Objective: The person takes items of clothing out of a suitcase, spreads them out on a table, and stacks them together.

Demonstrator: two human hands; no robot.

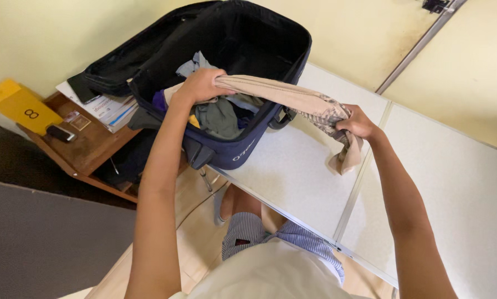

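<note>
Beige cloth, a garment (293,99) with a patterned patch near one end, is stretched between the person's two hands above the edge of an open navy suitcase (243,149). The left hand (200,86) is closed around one end of the garment, right over the suitcase's packed interior, where grey, blue and purple clothes (218,113) lie bunched together. The right hand (356,123) grips the other end in a fist out over the white table (293,171), and a loose tail of the fabric hangs down from that fist toward the tabletop. The suitcase sits at the table's corner with its lid (149,44) thrown back against the pale yellow wall. To the left, lower down, stands a wooden side table (88,149) carrying a stack of papers (107,108), a dark phone-like slab (82,87) and a small dark gadget (60,133); a yellow card (21,105) rests just beside it. The person wears a pale top and striped shorts (248,232).
</note>
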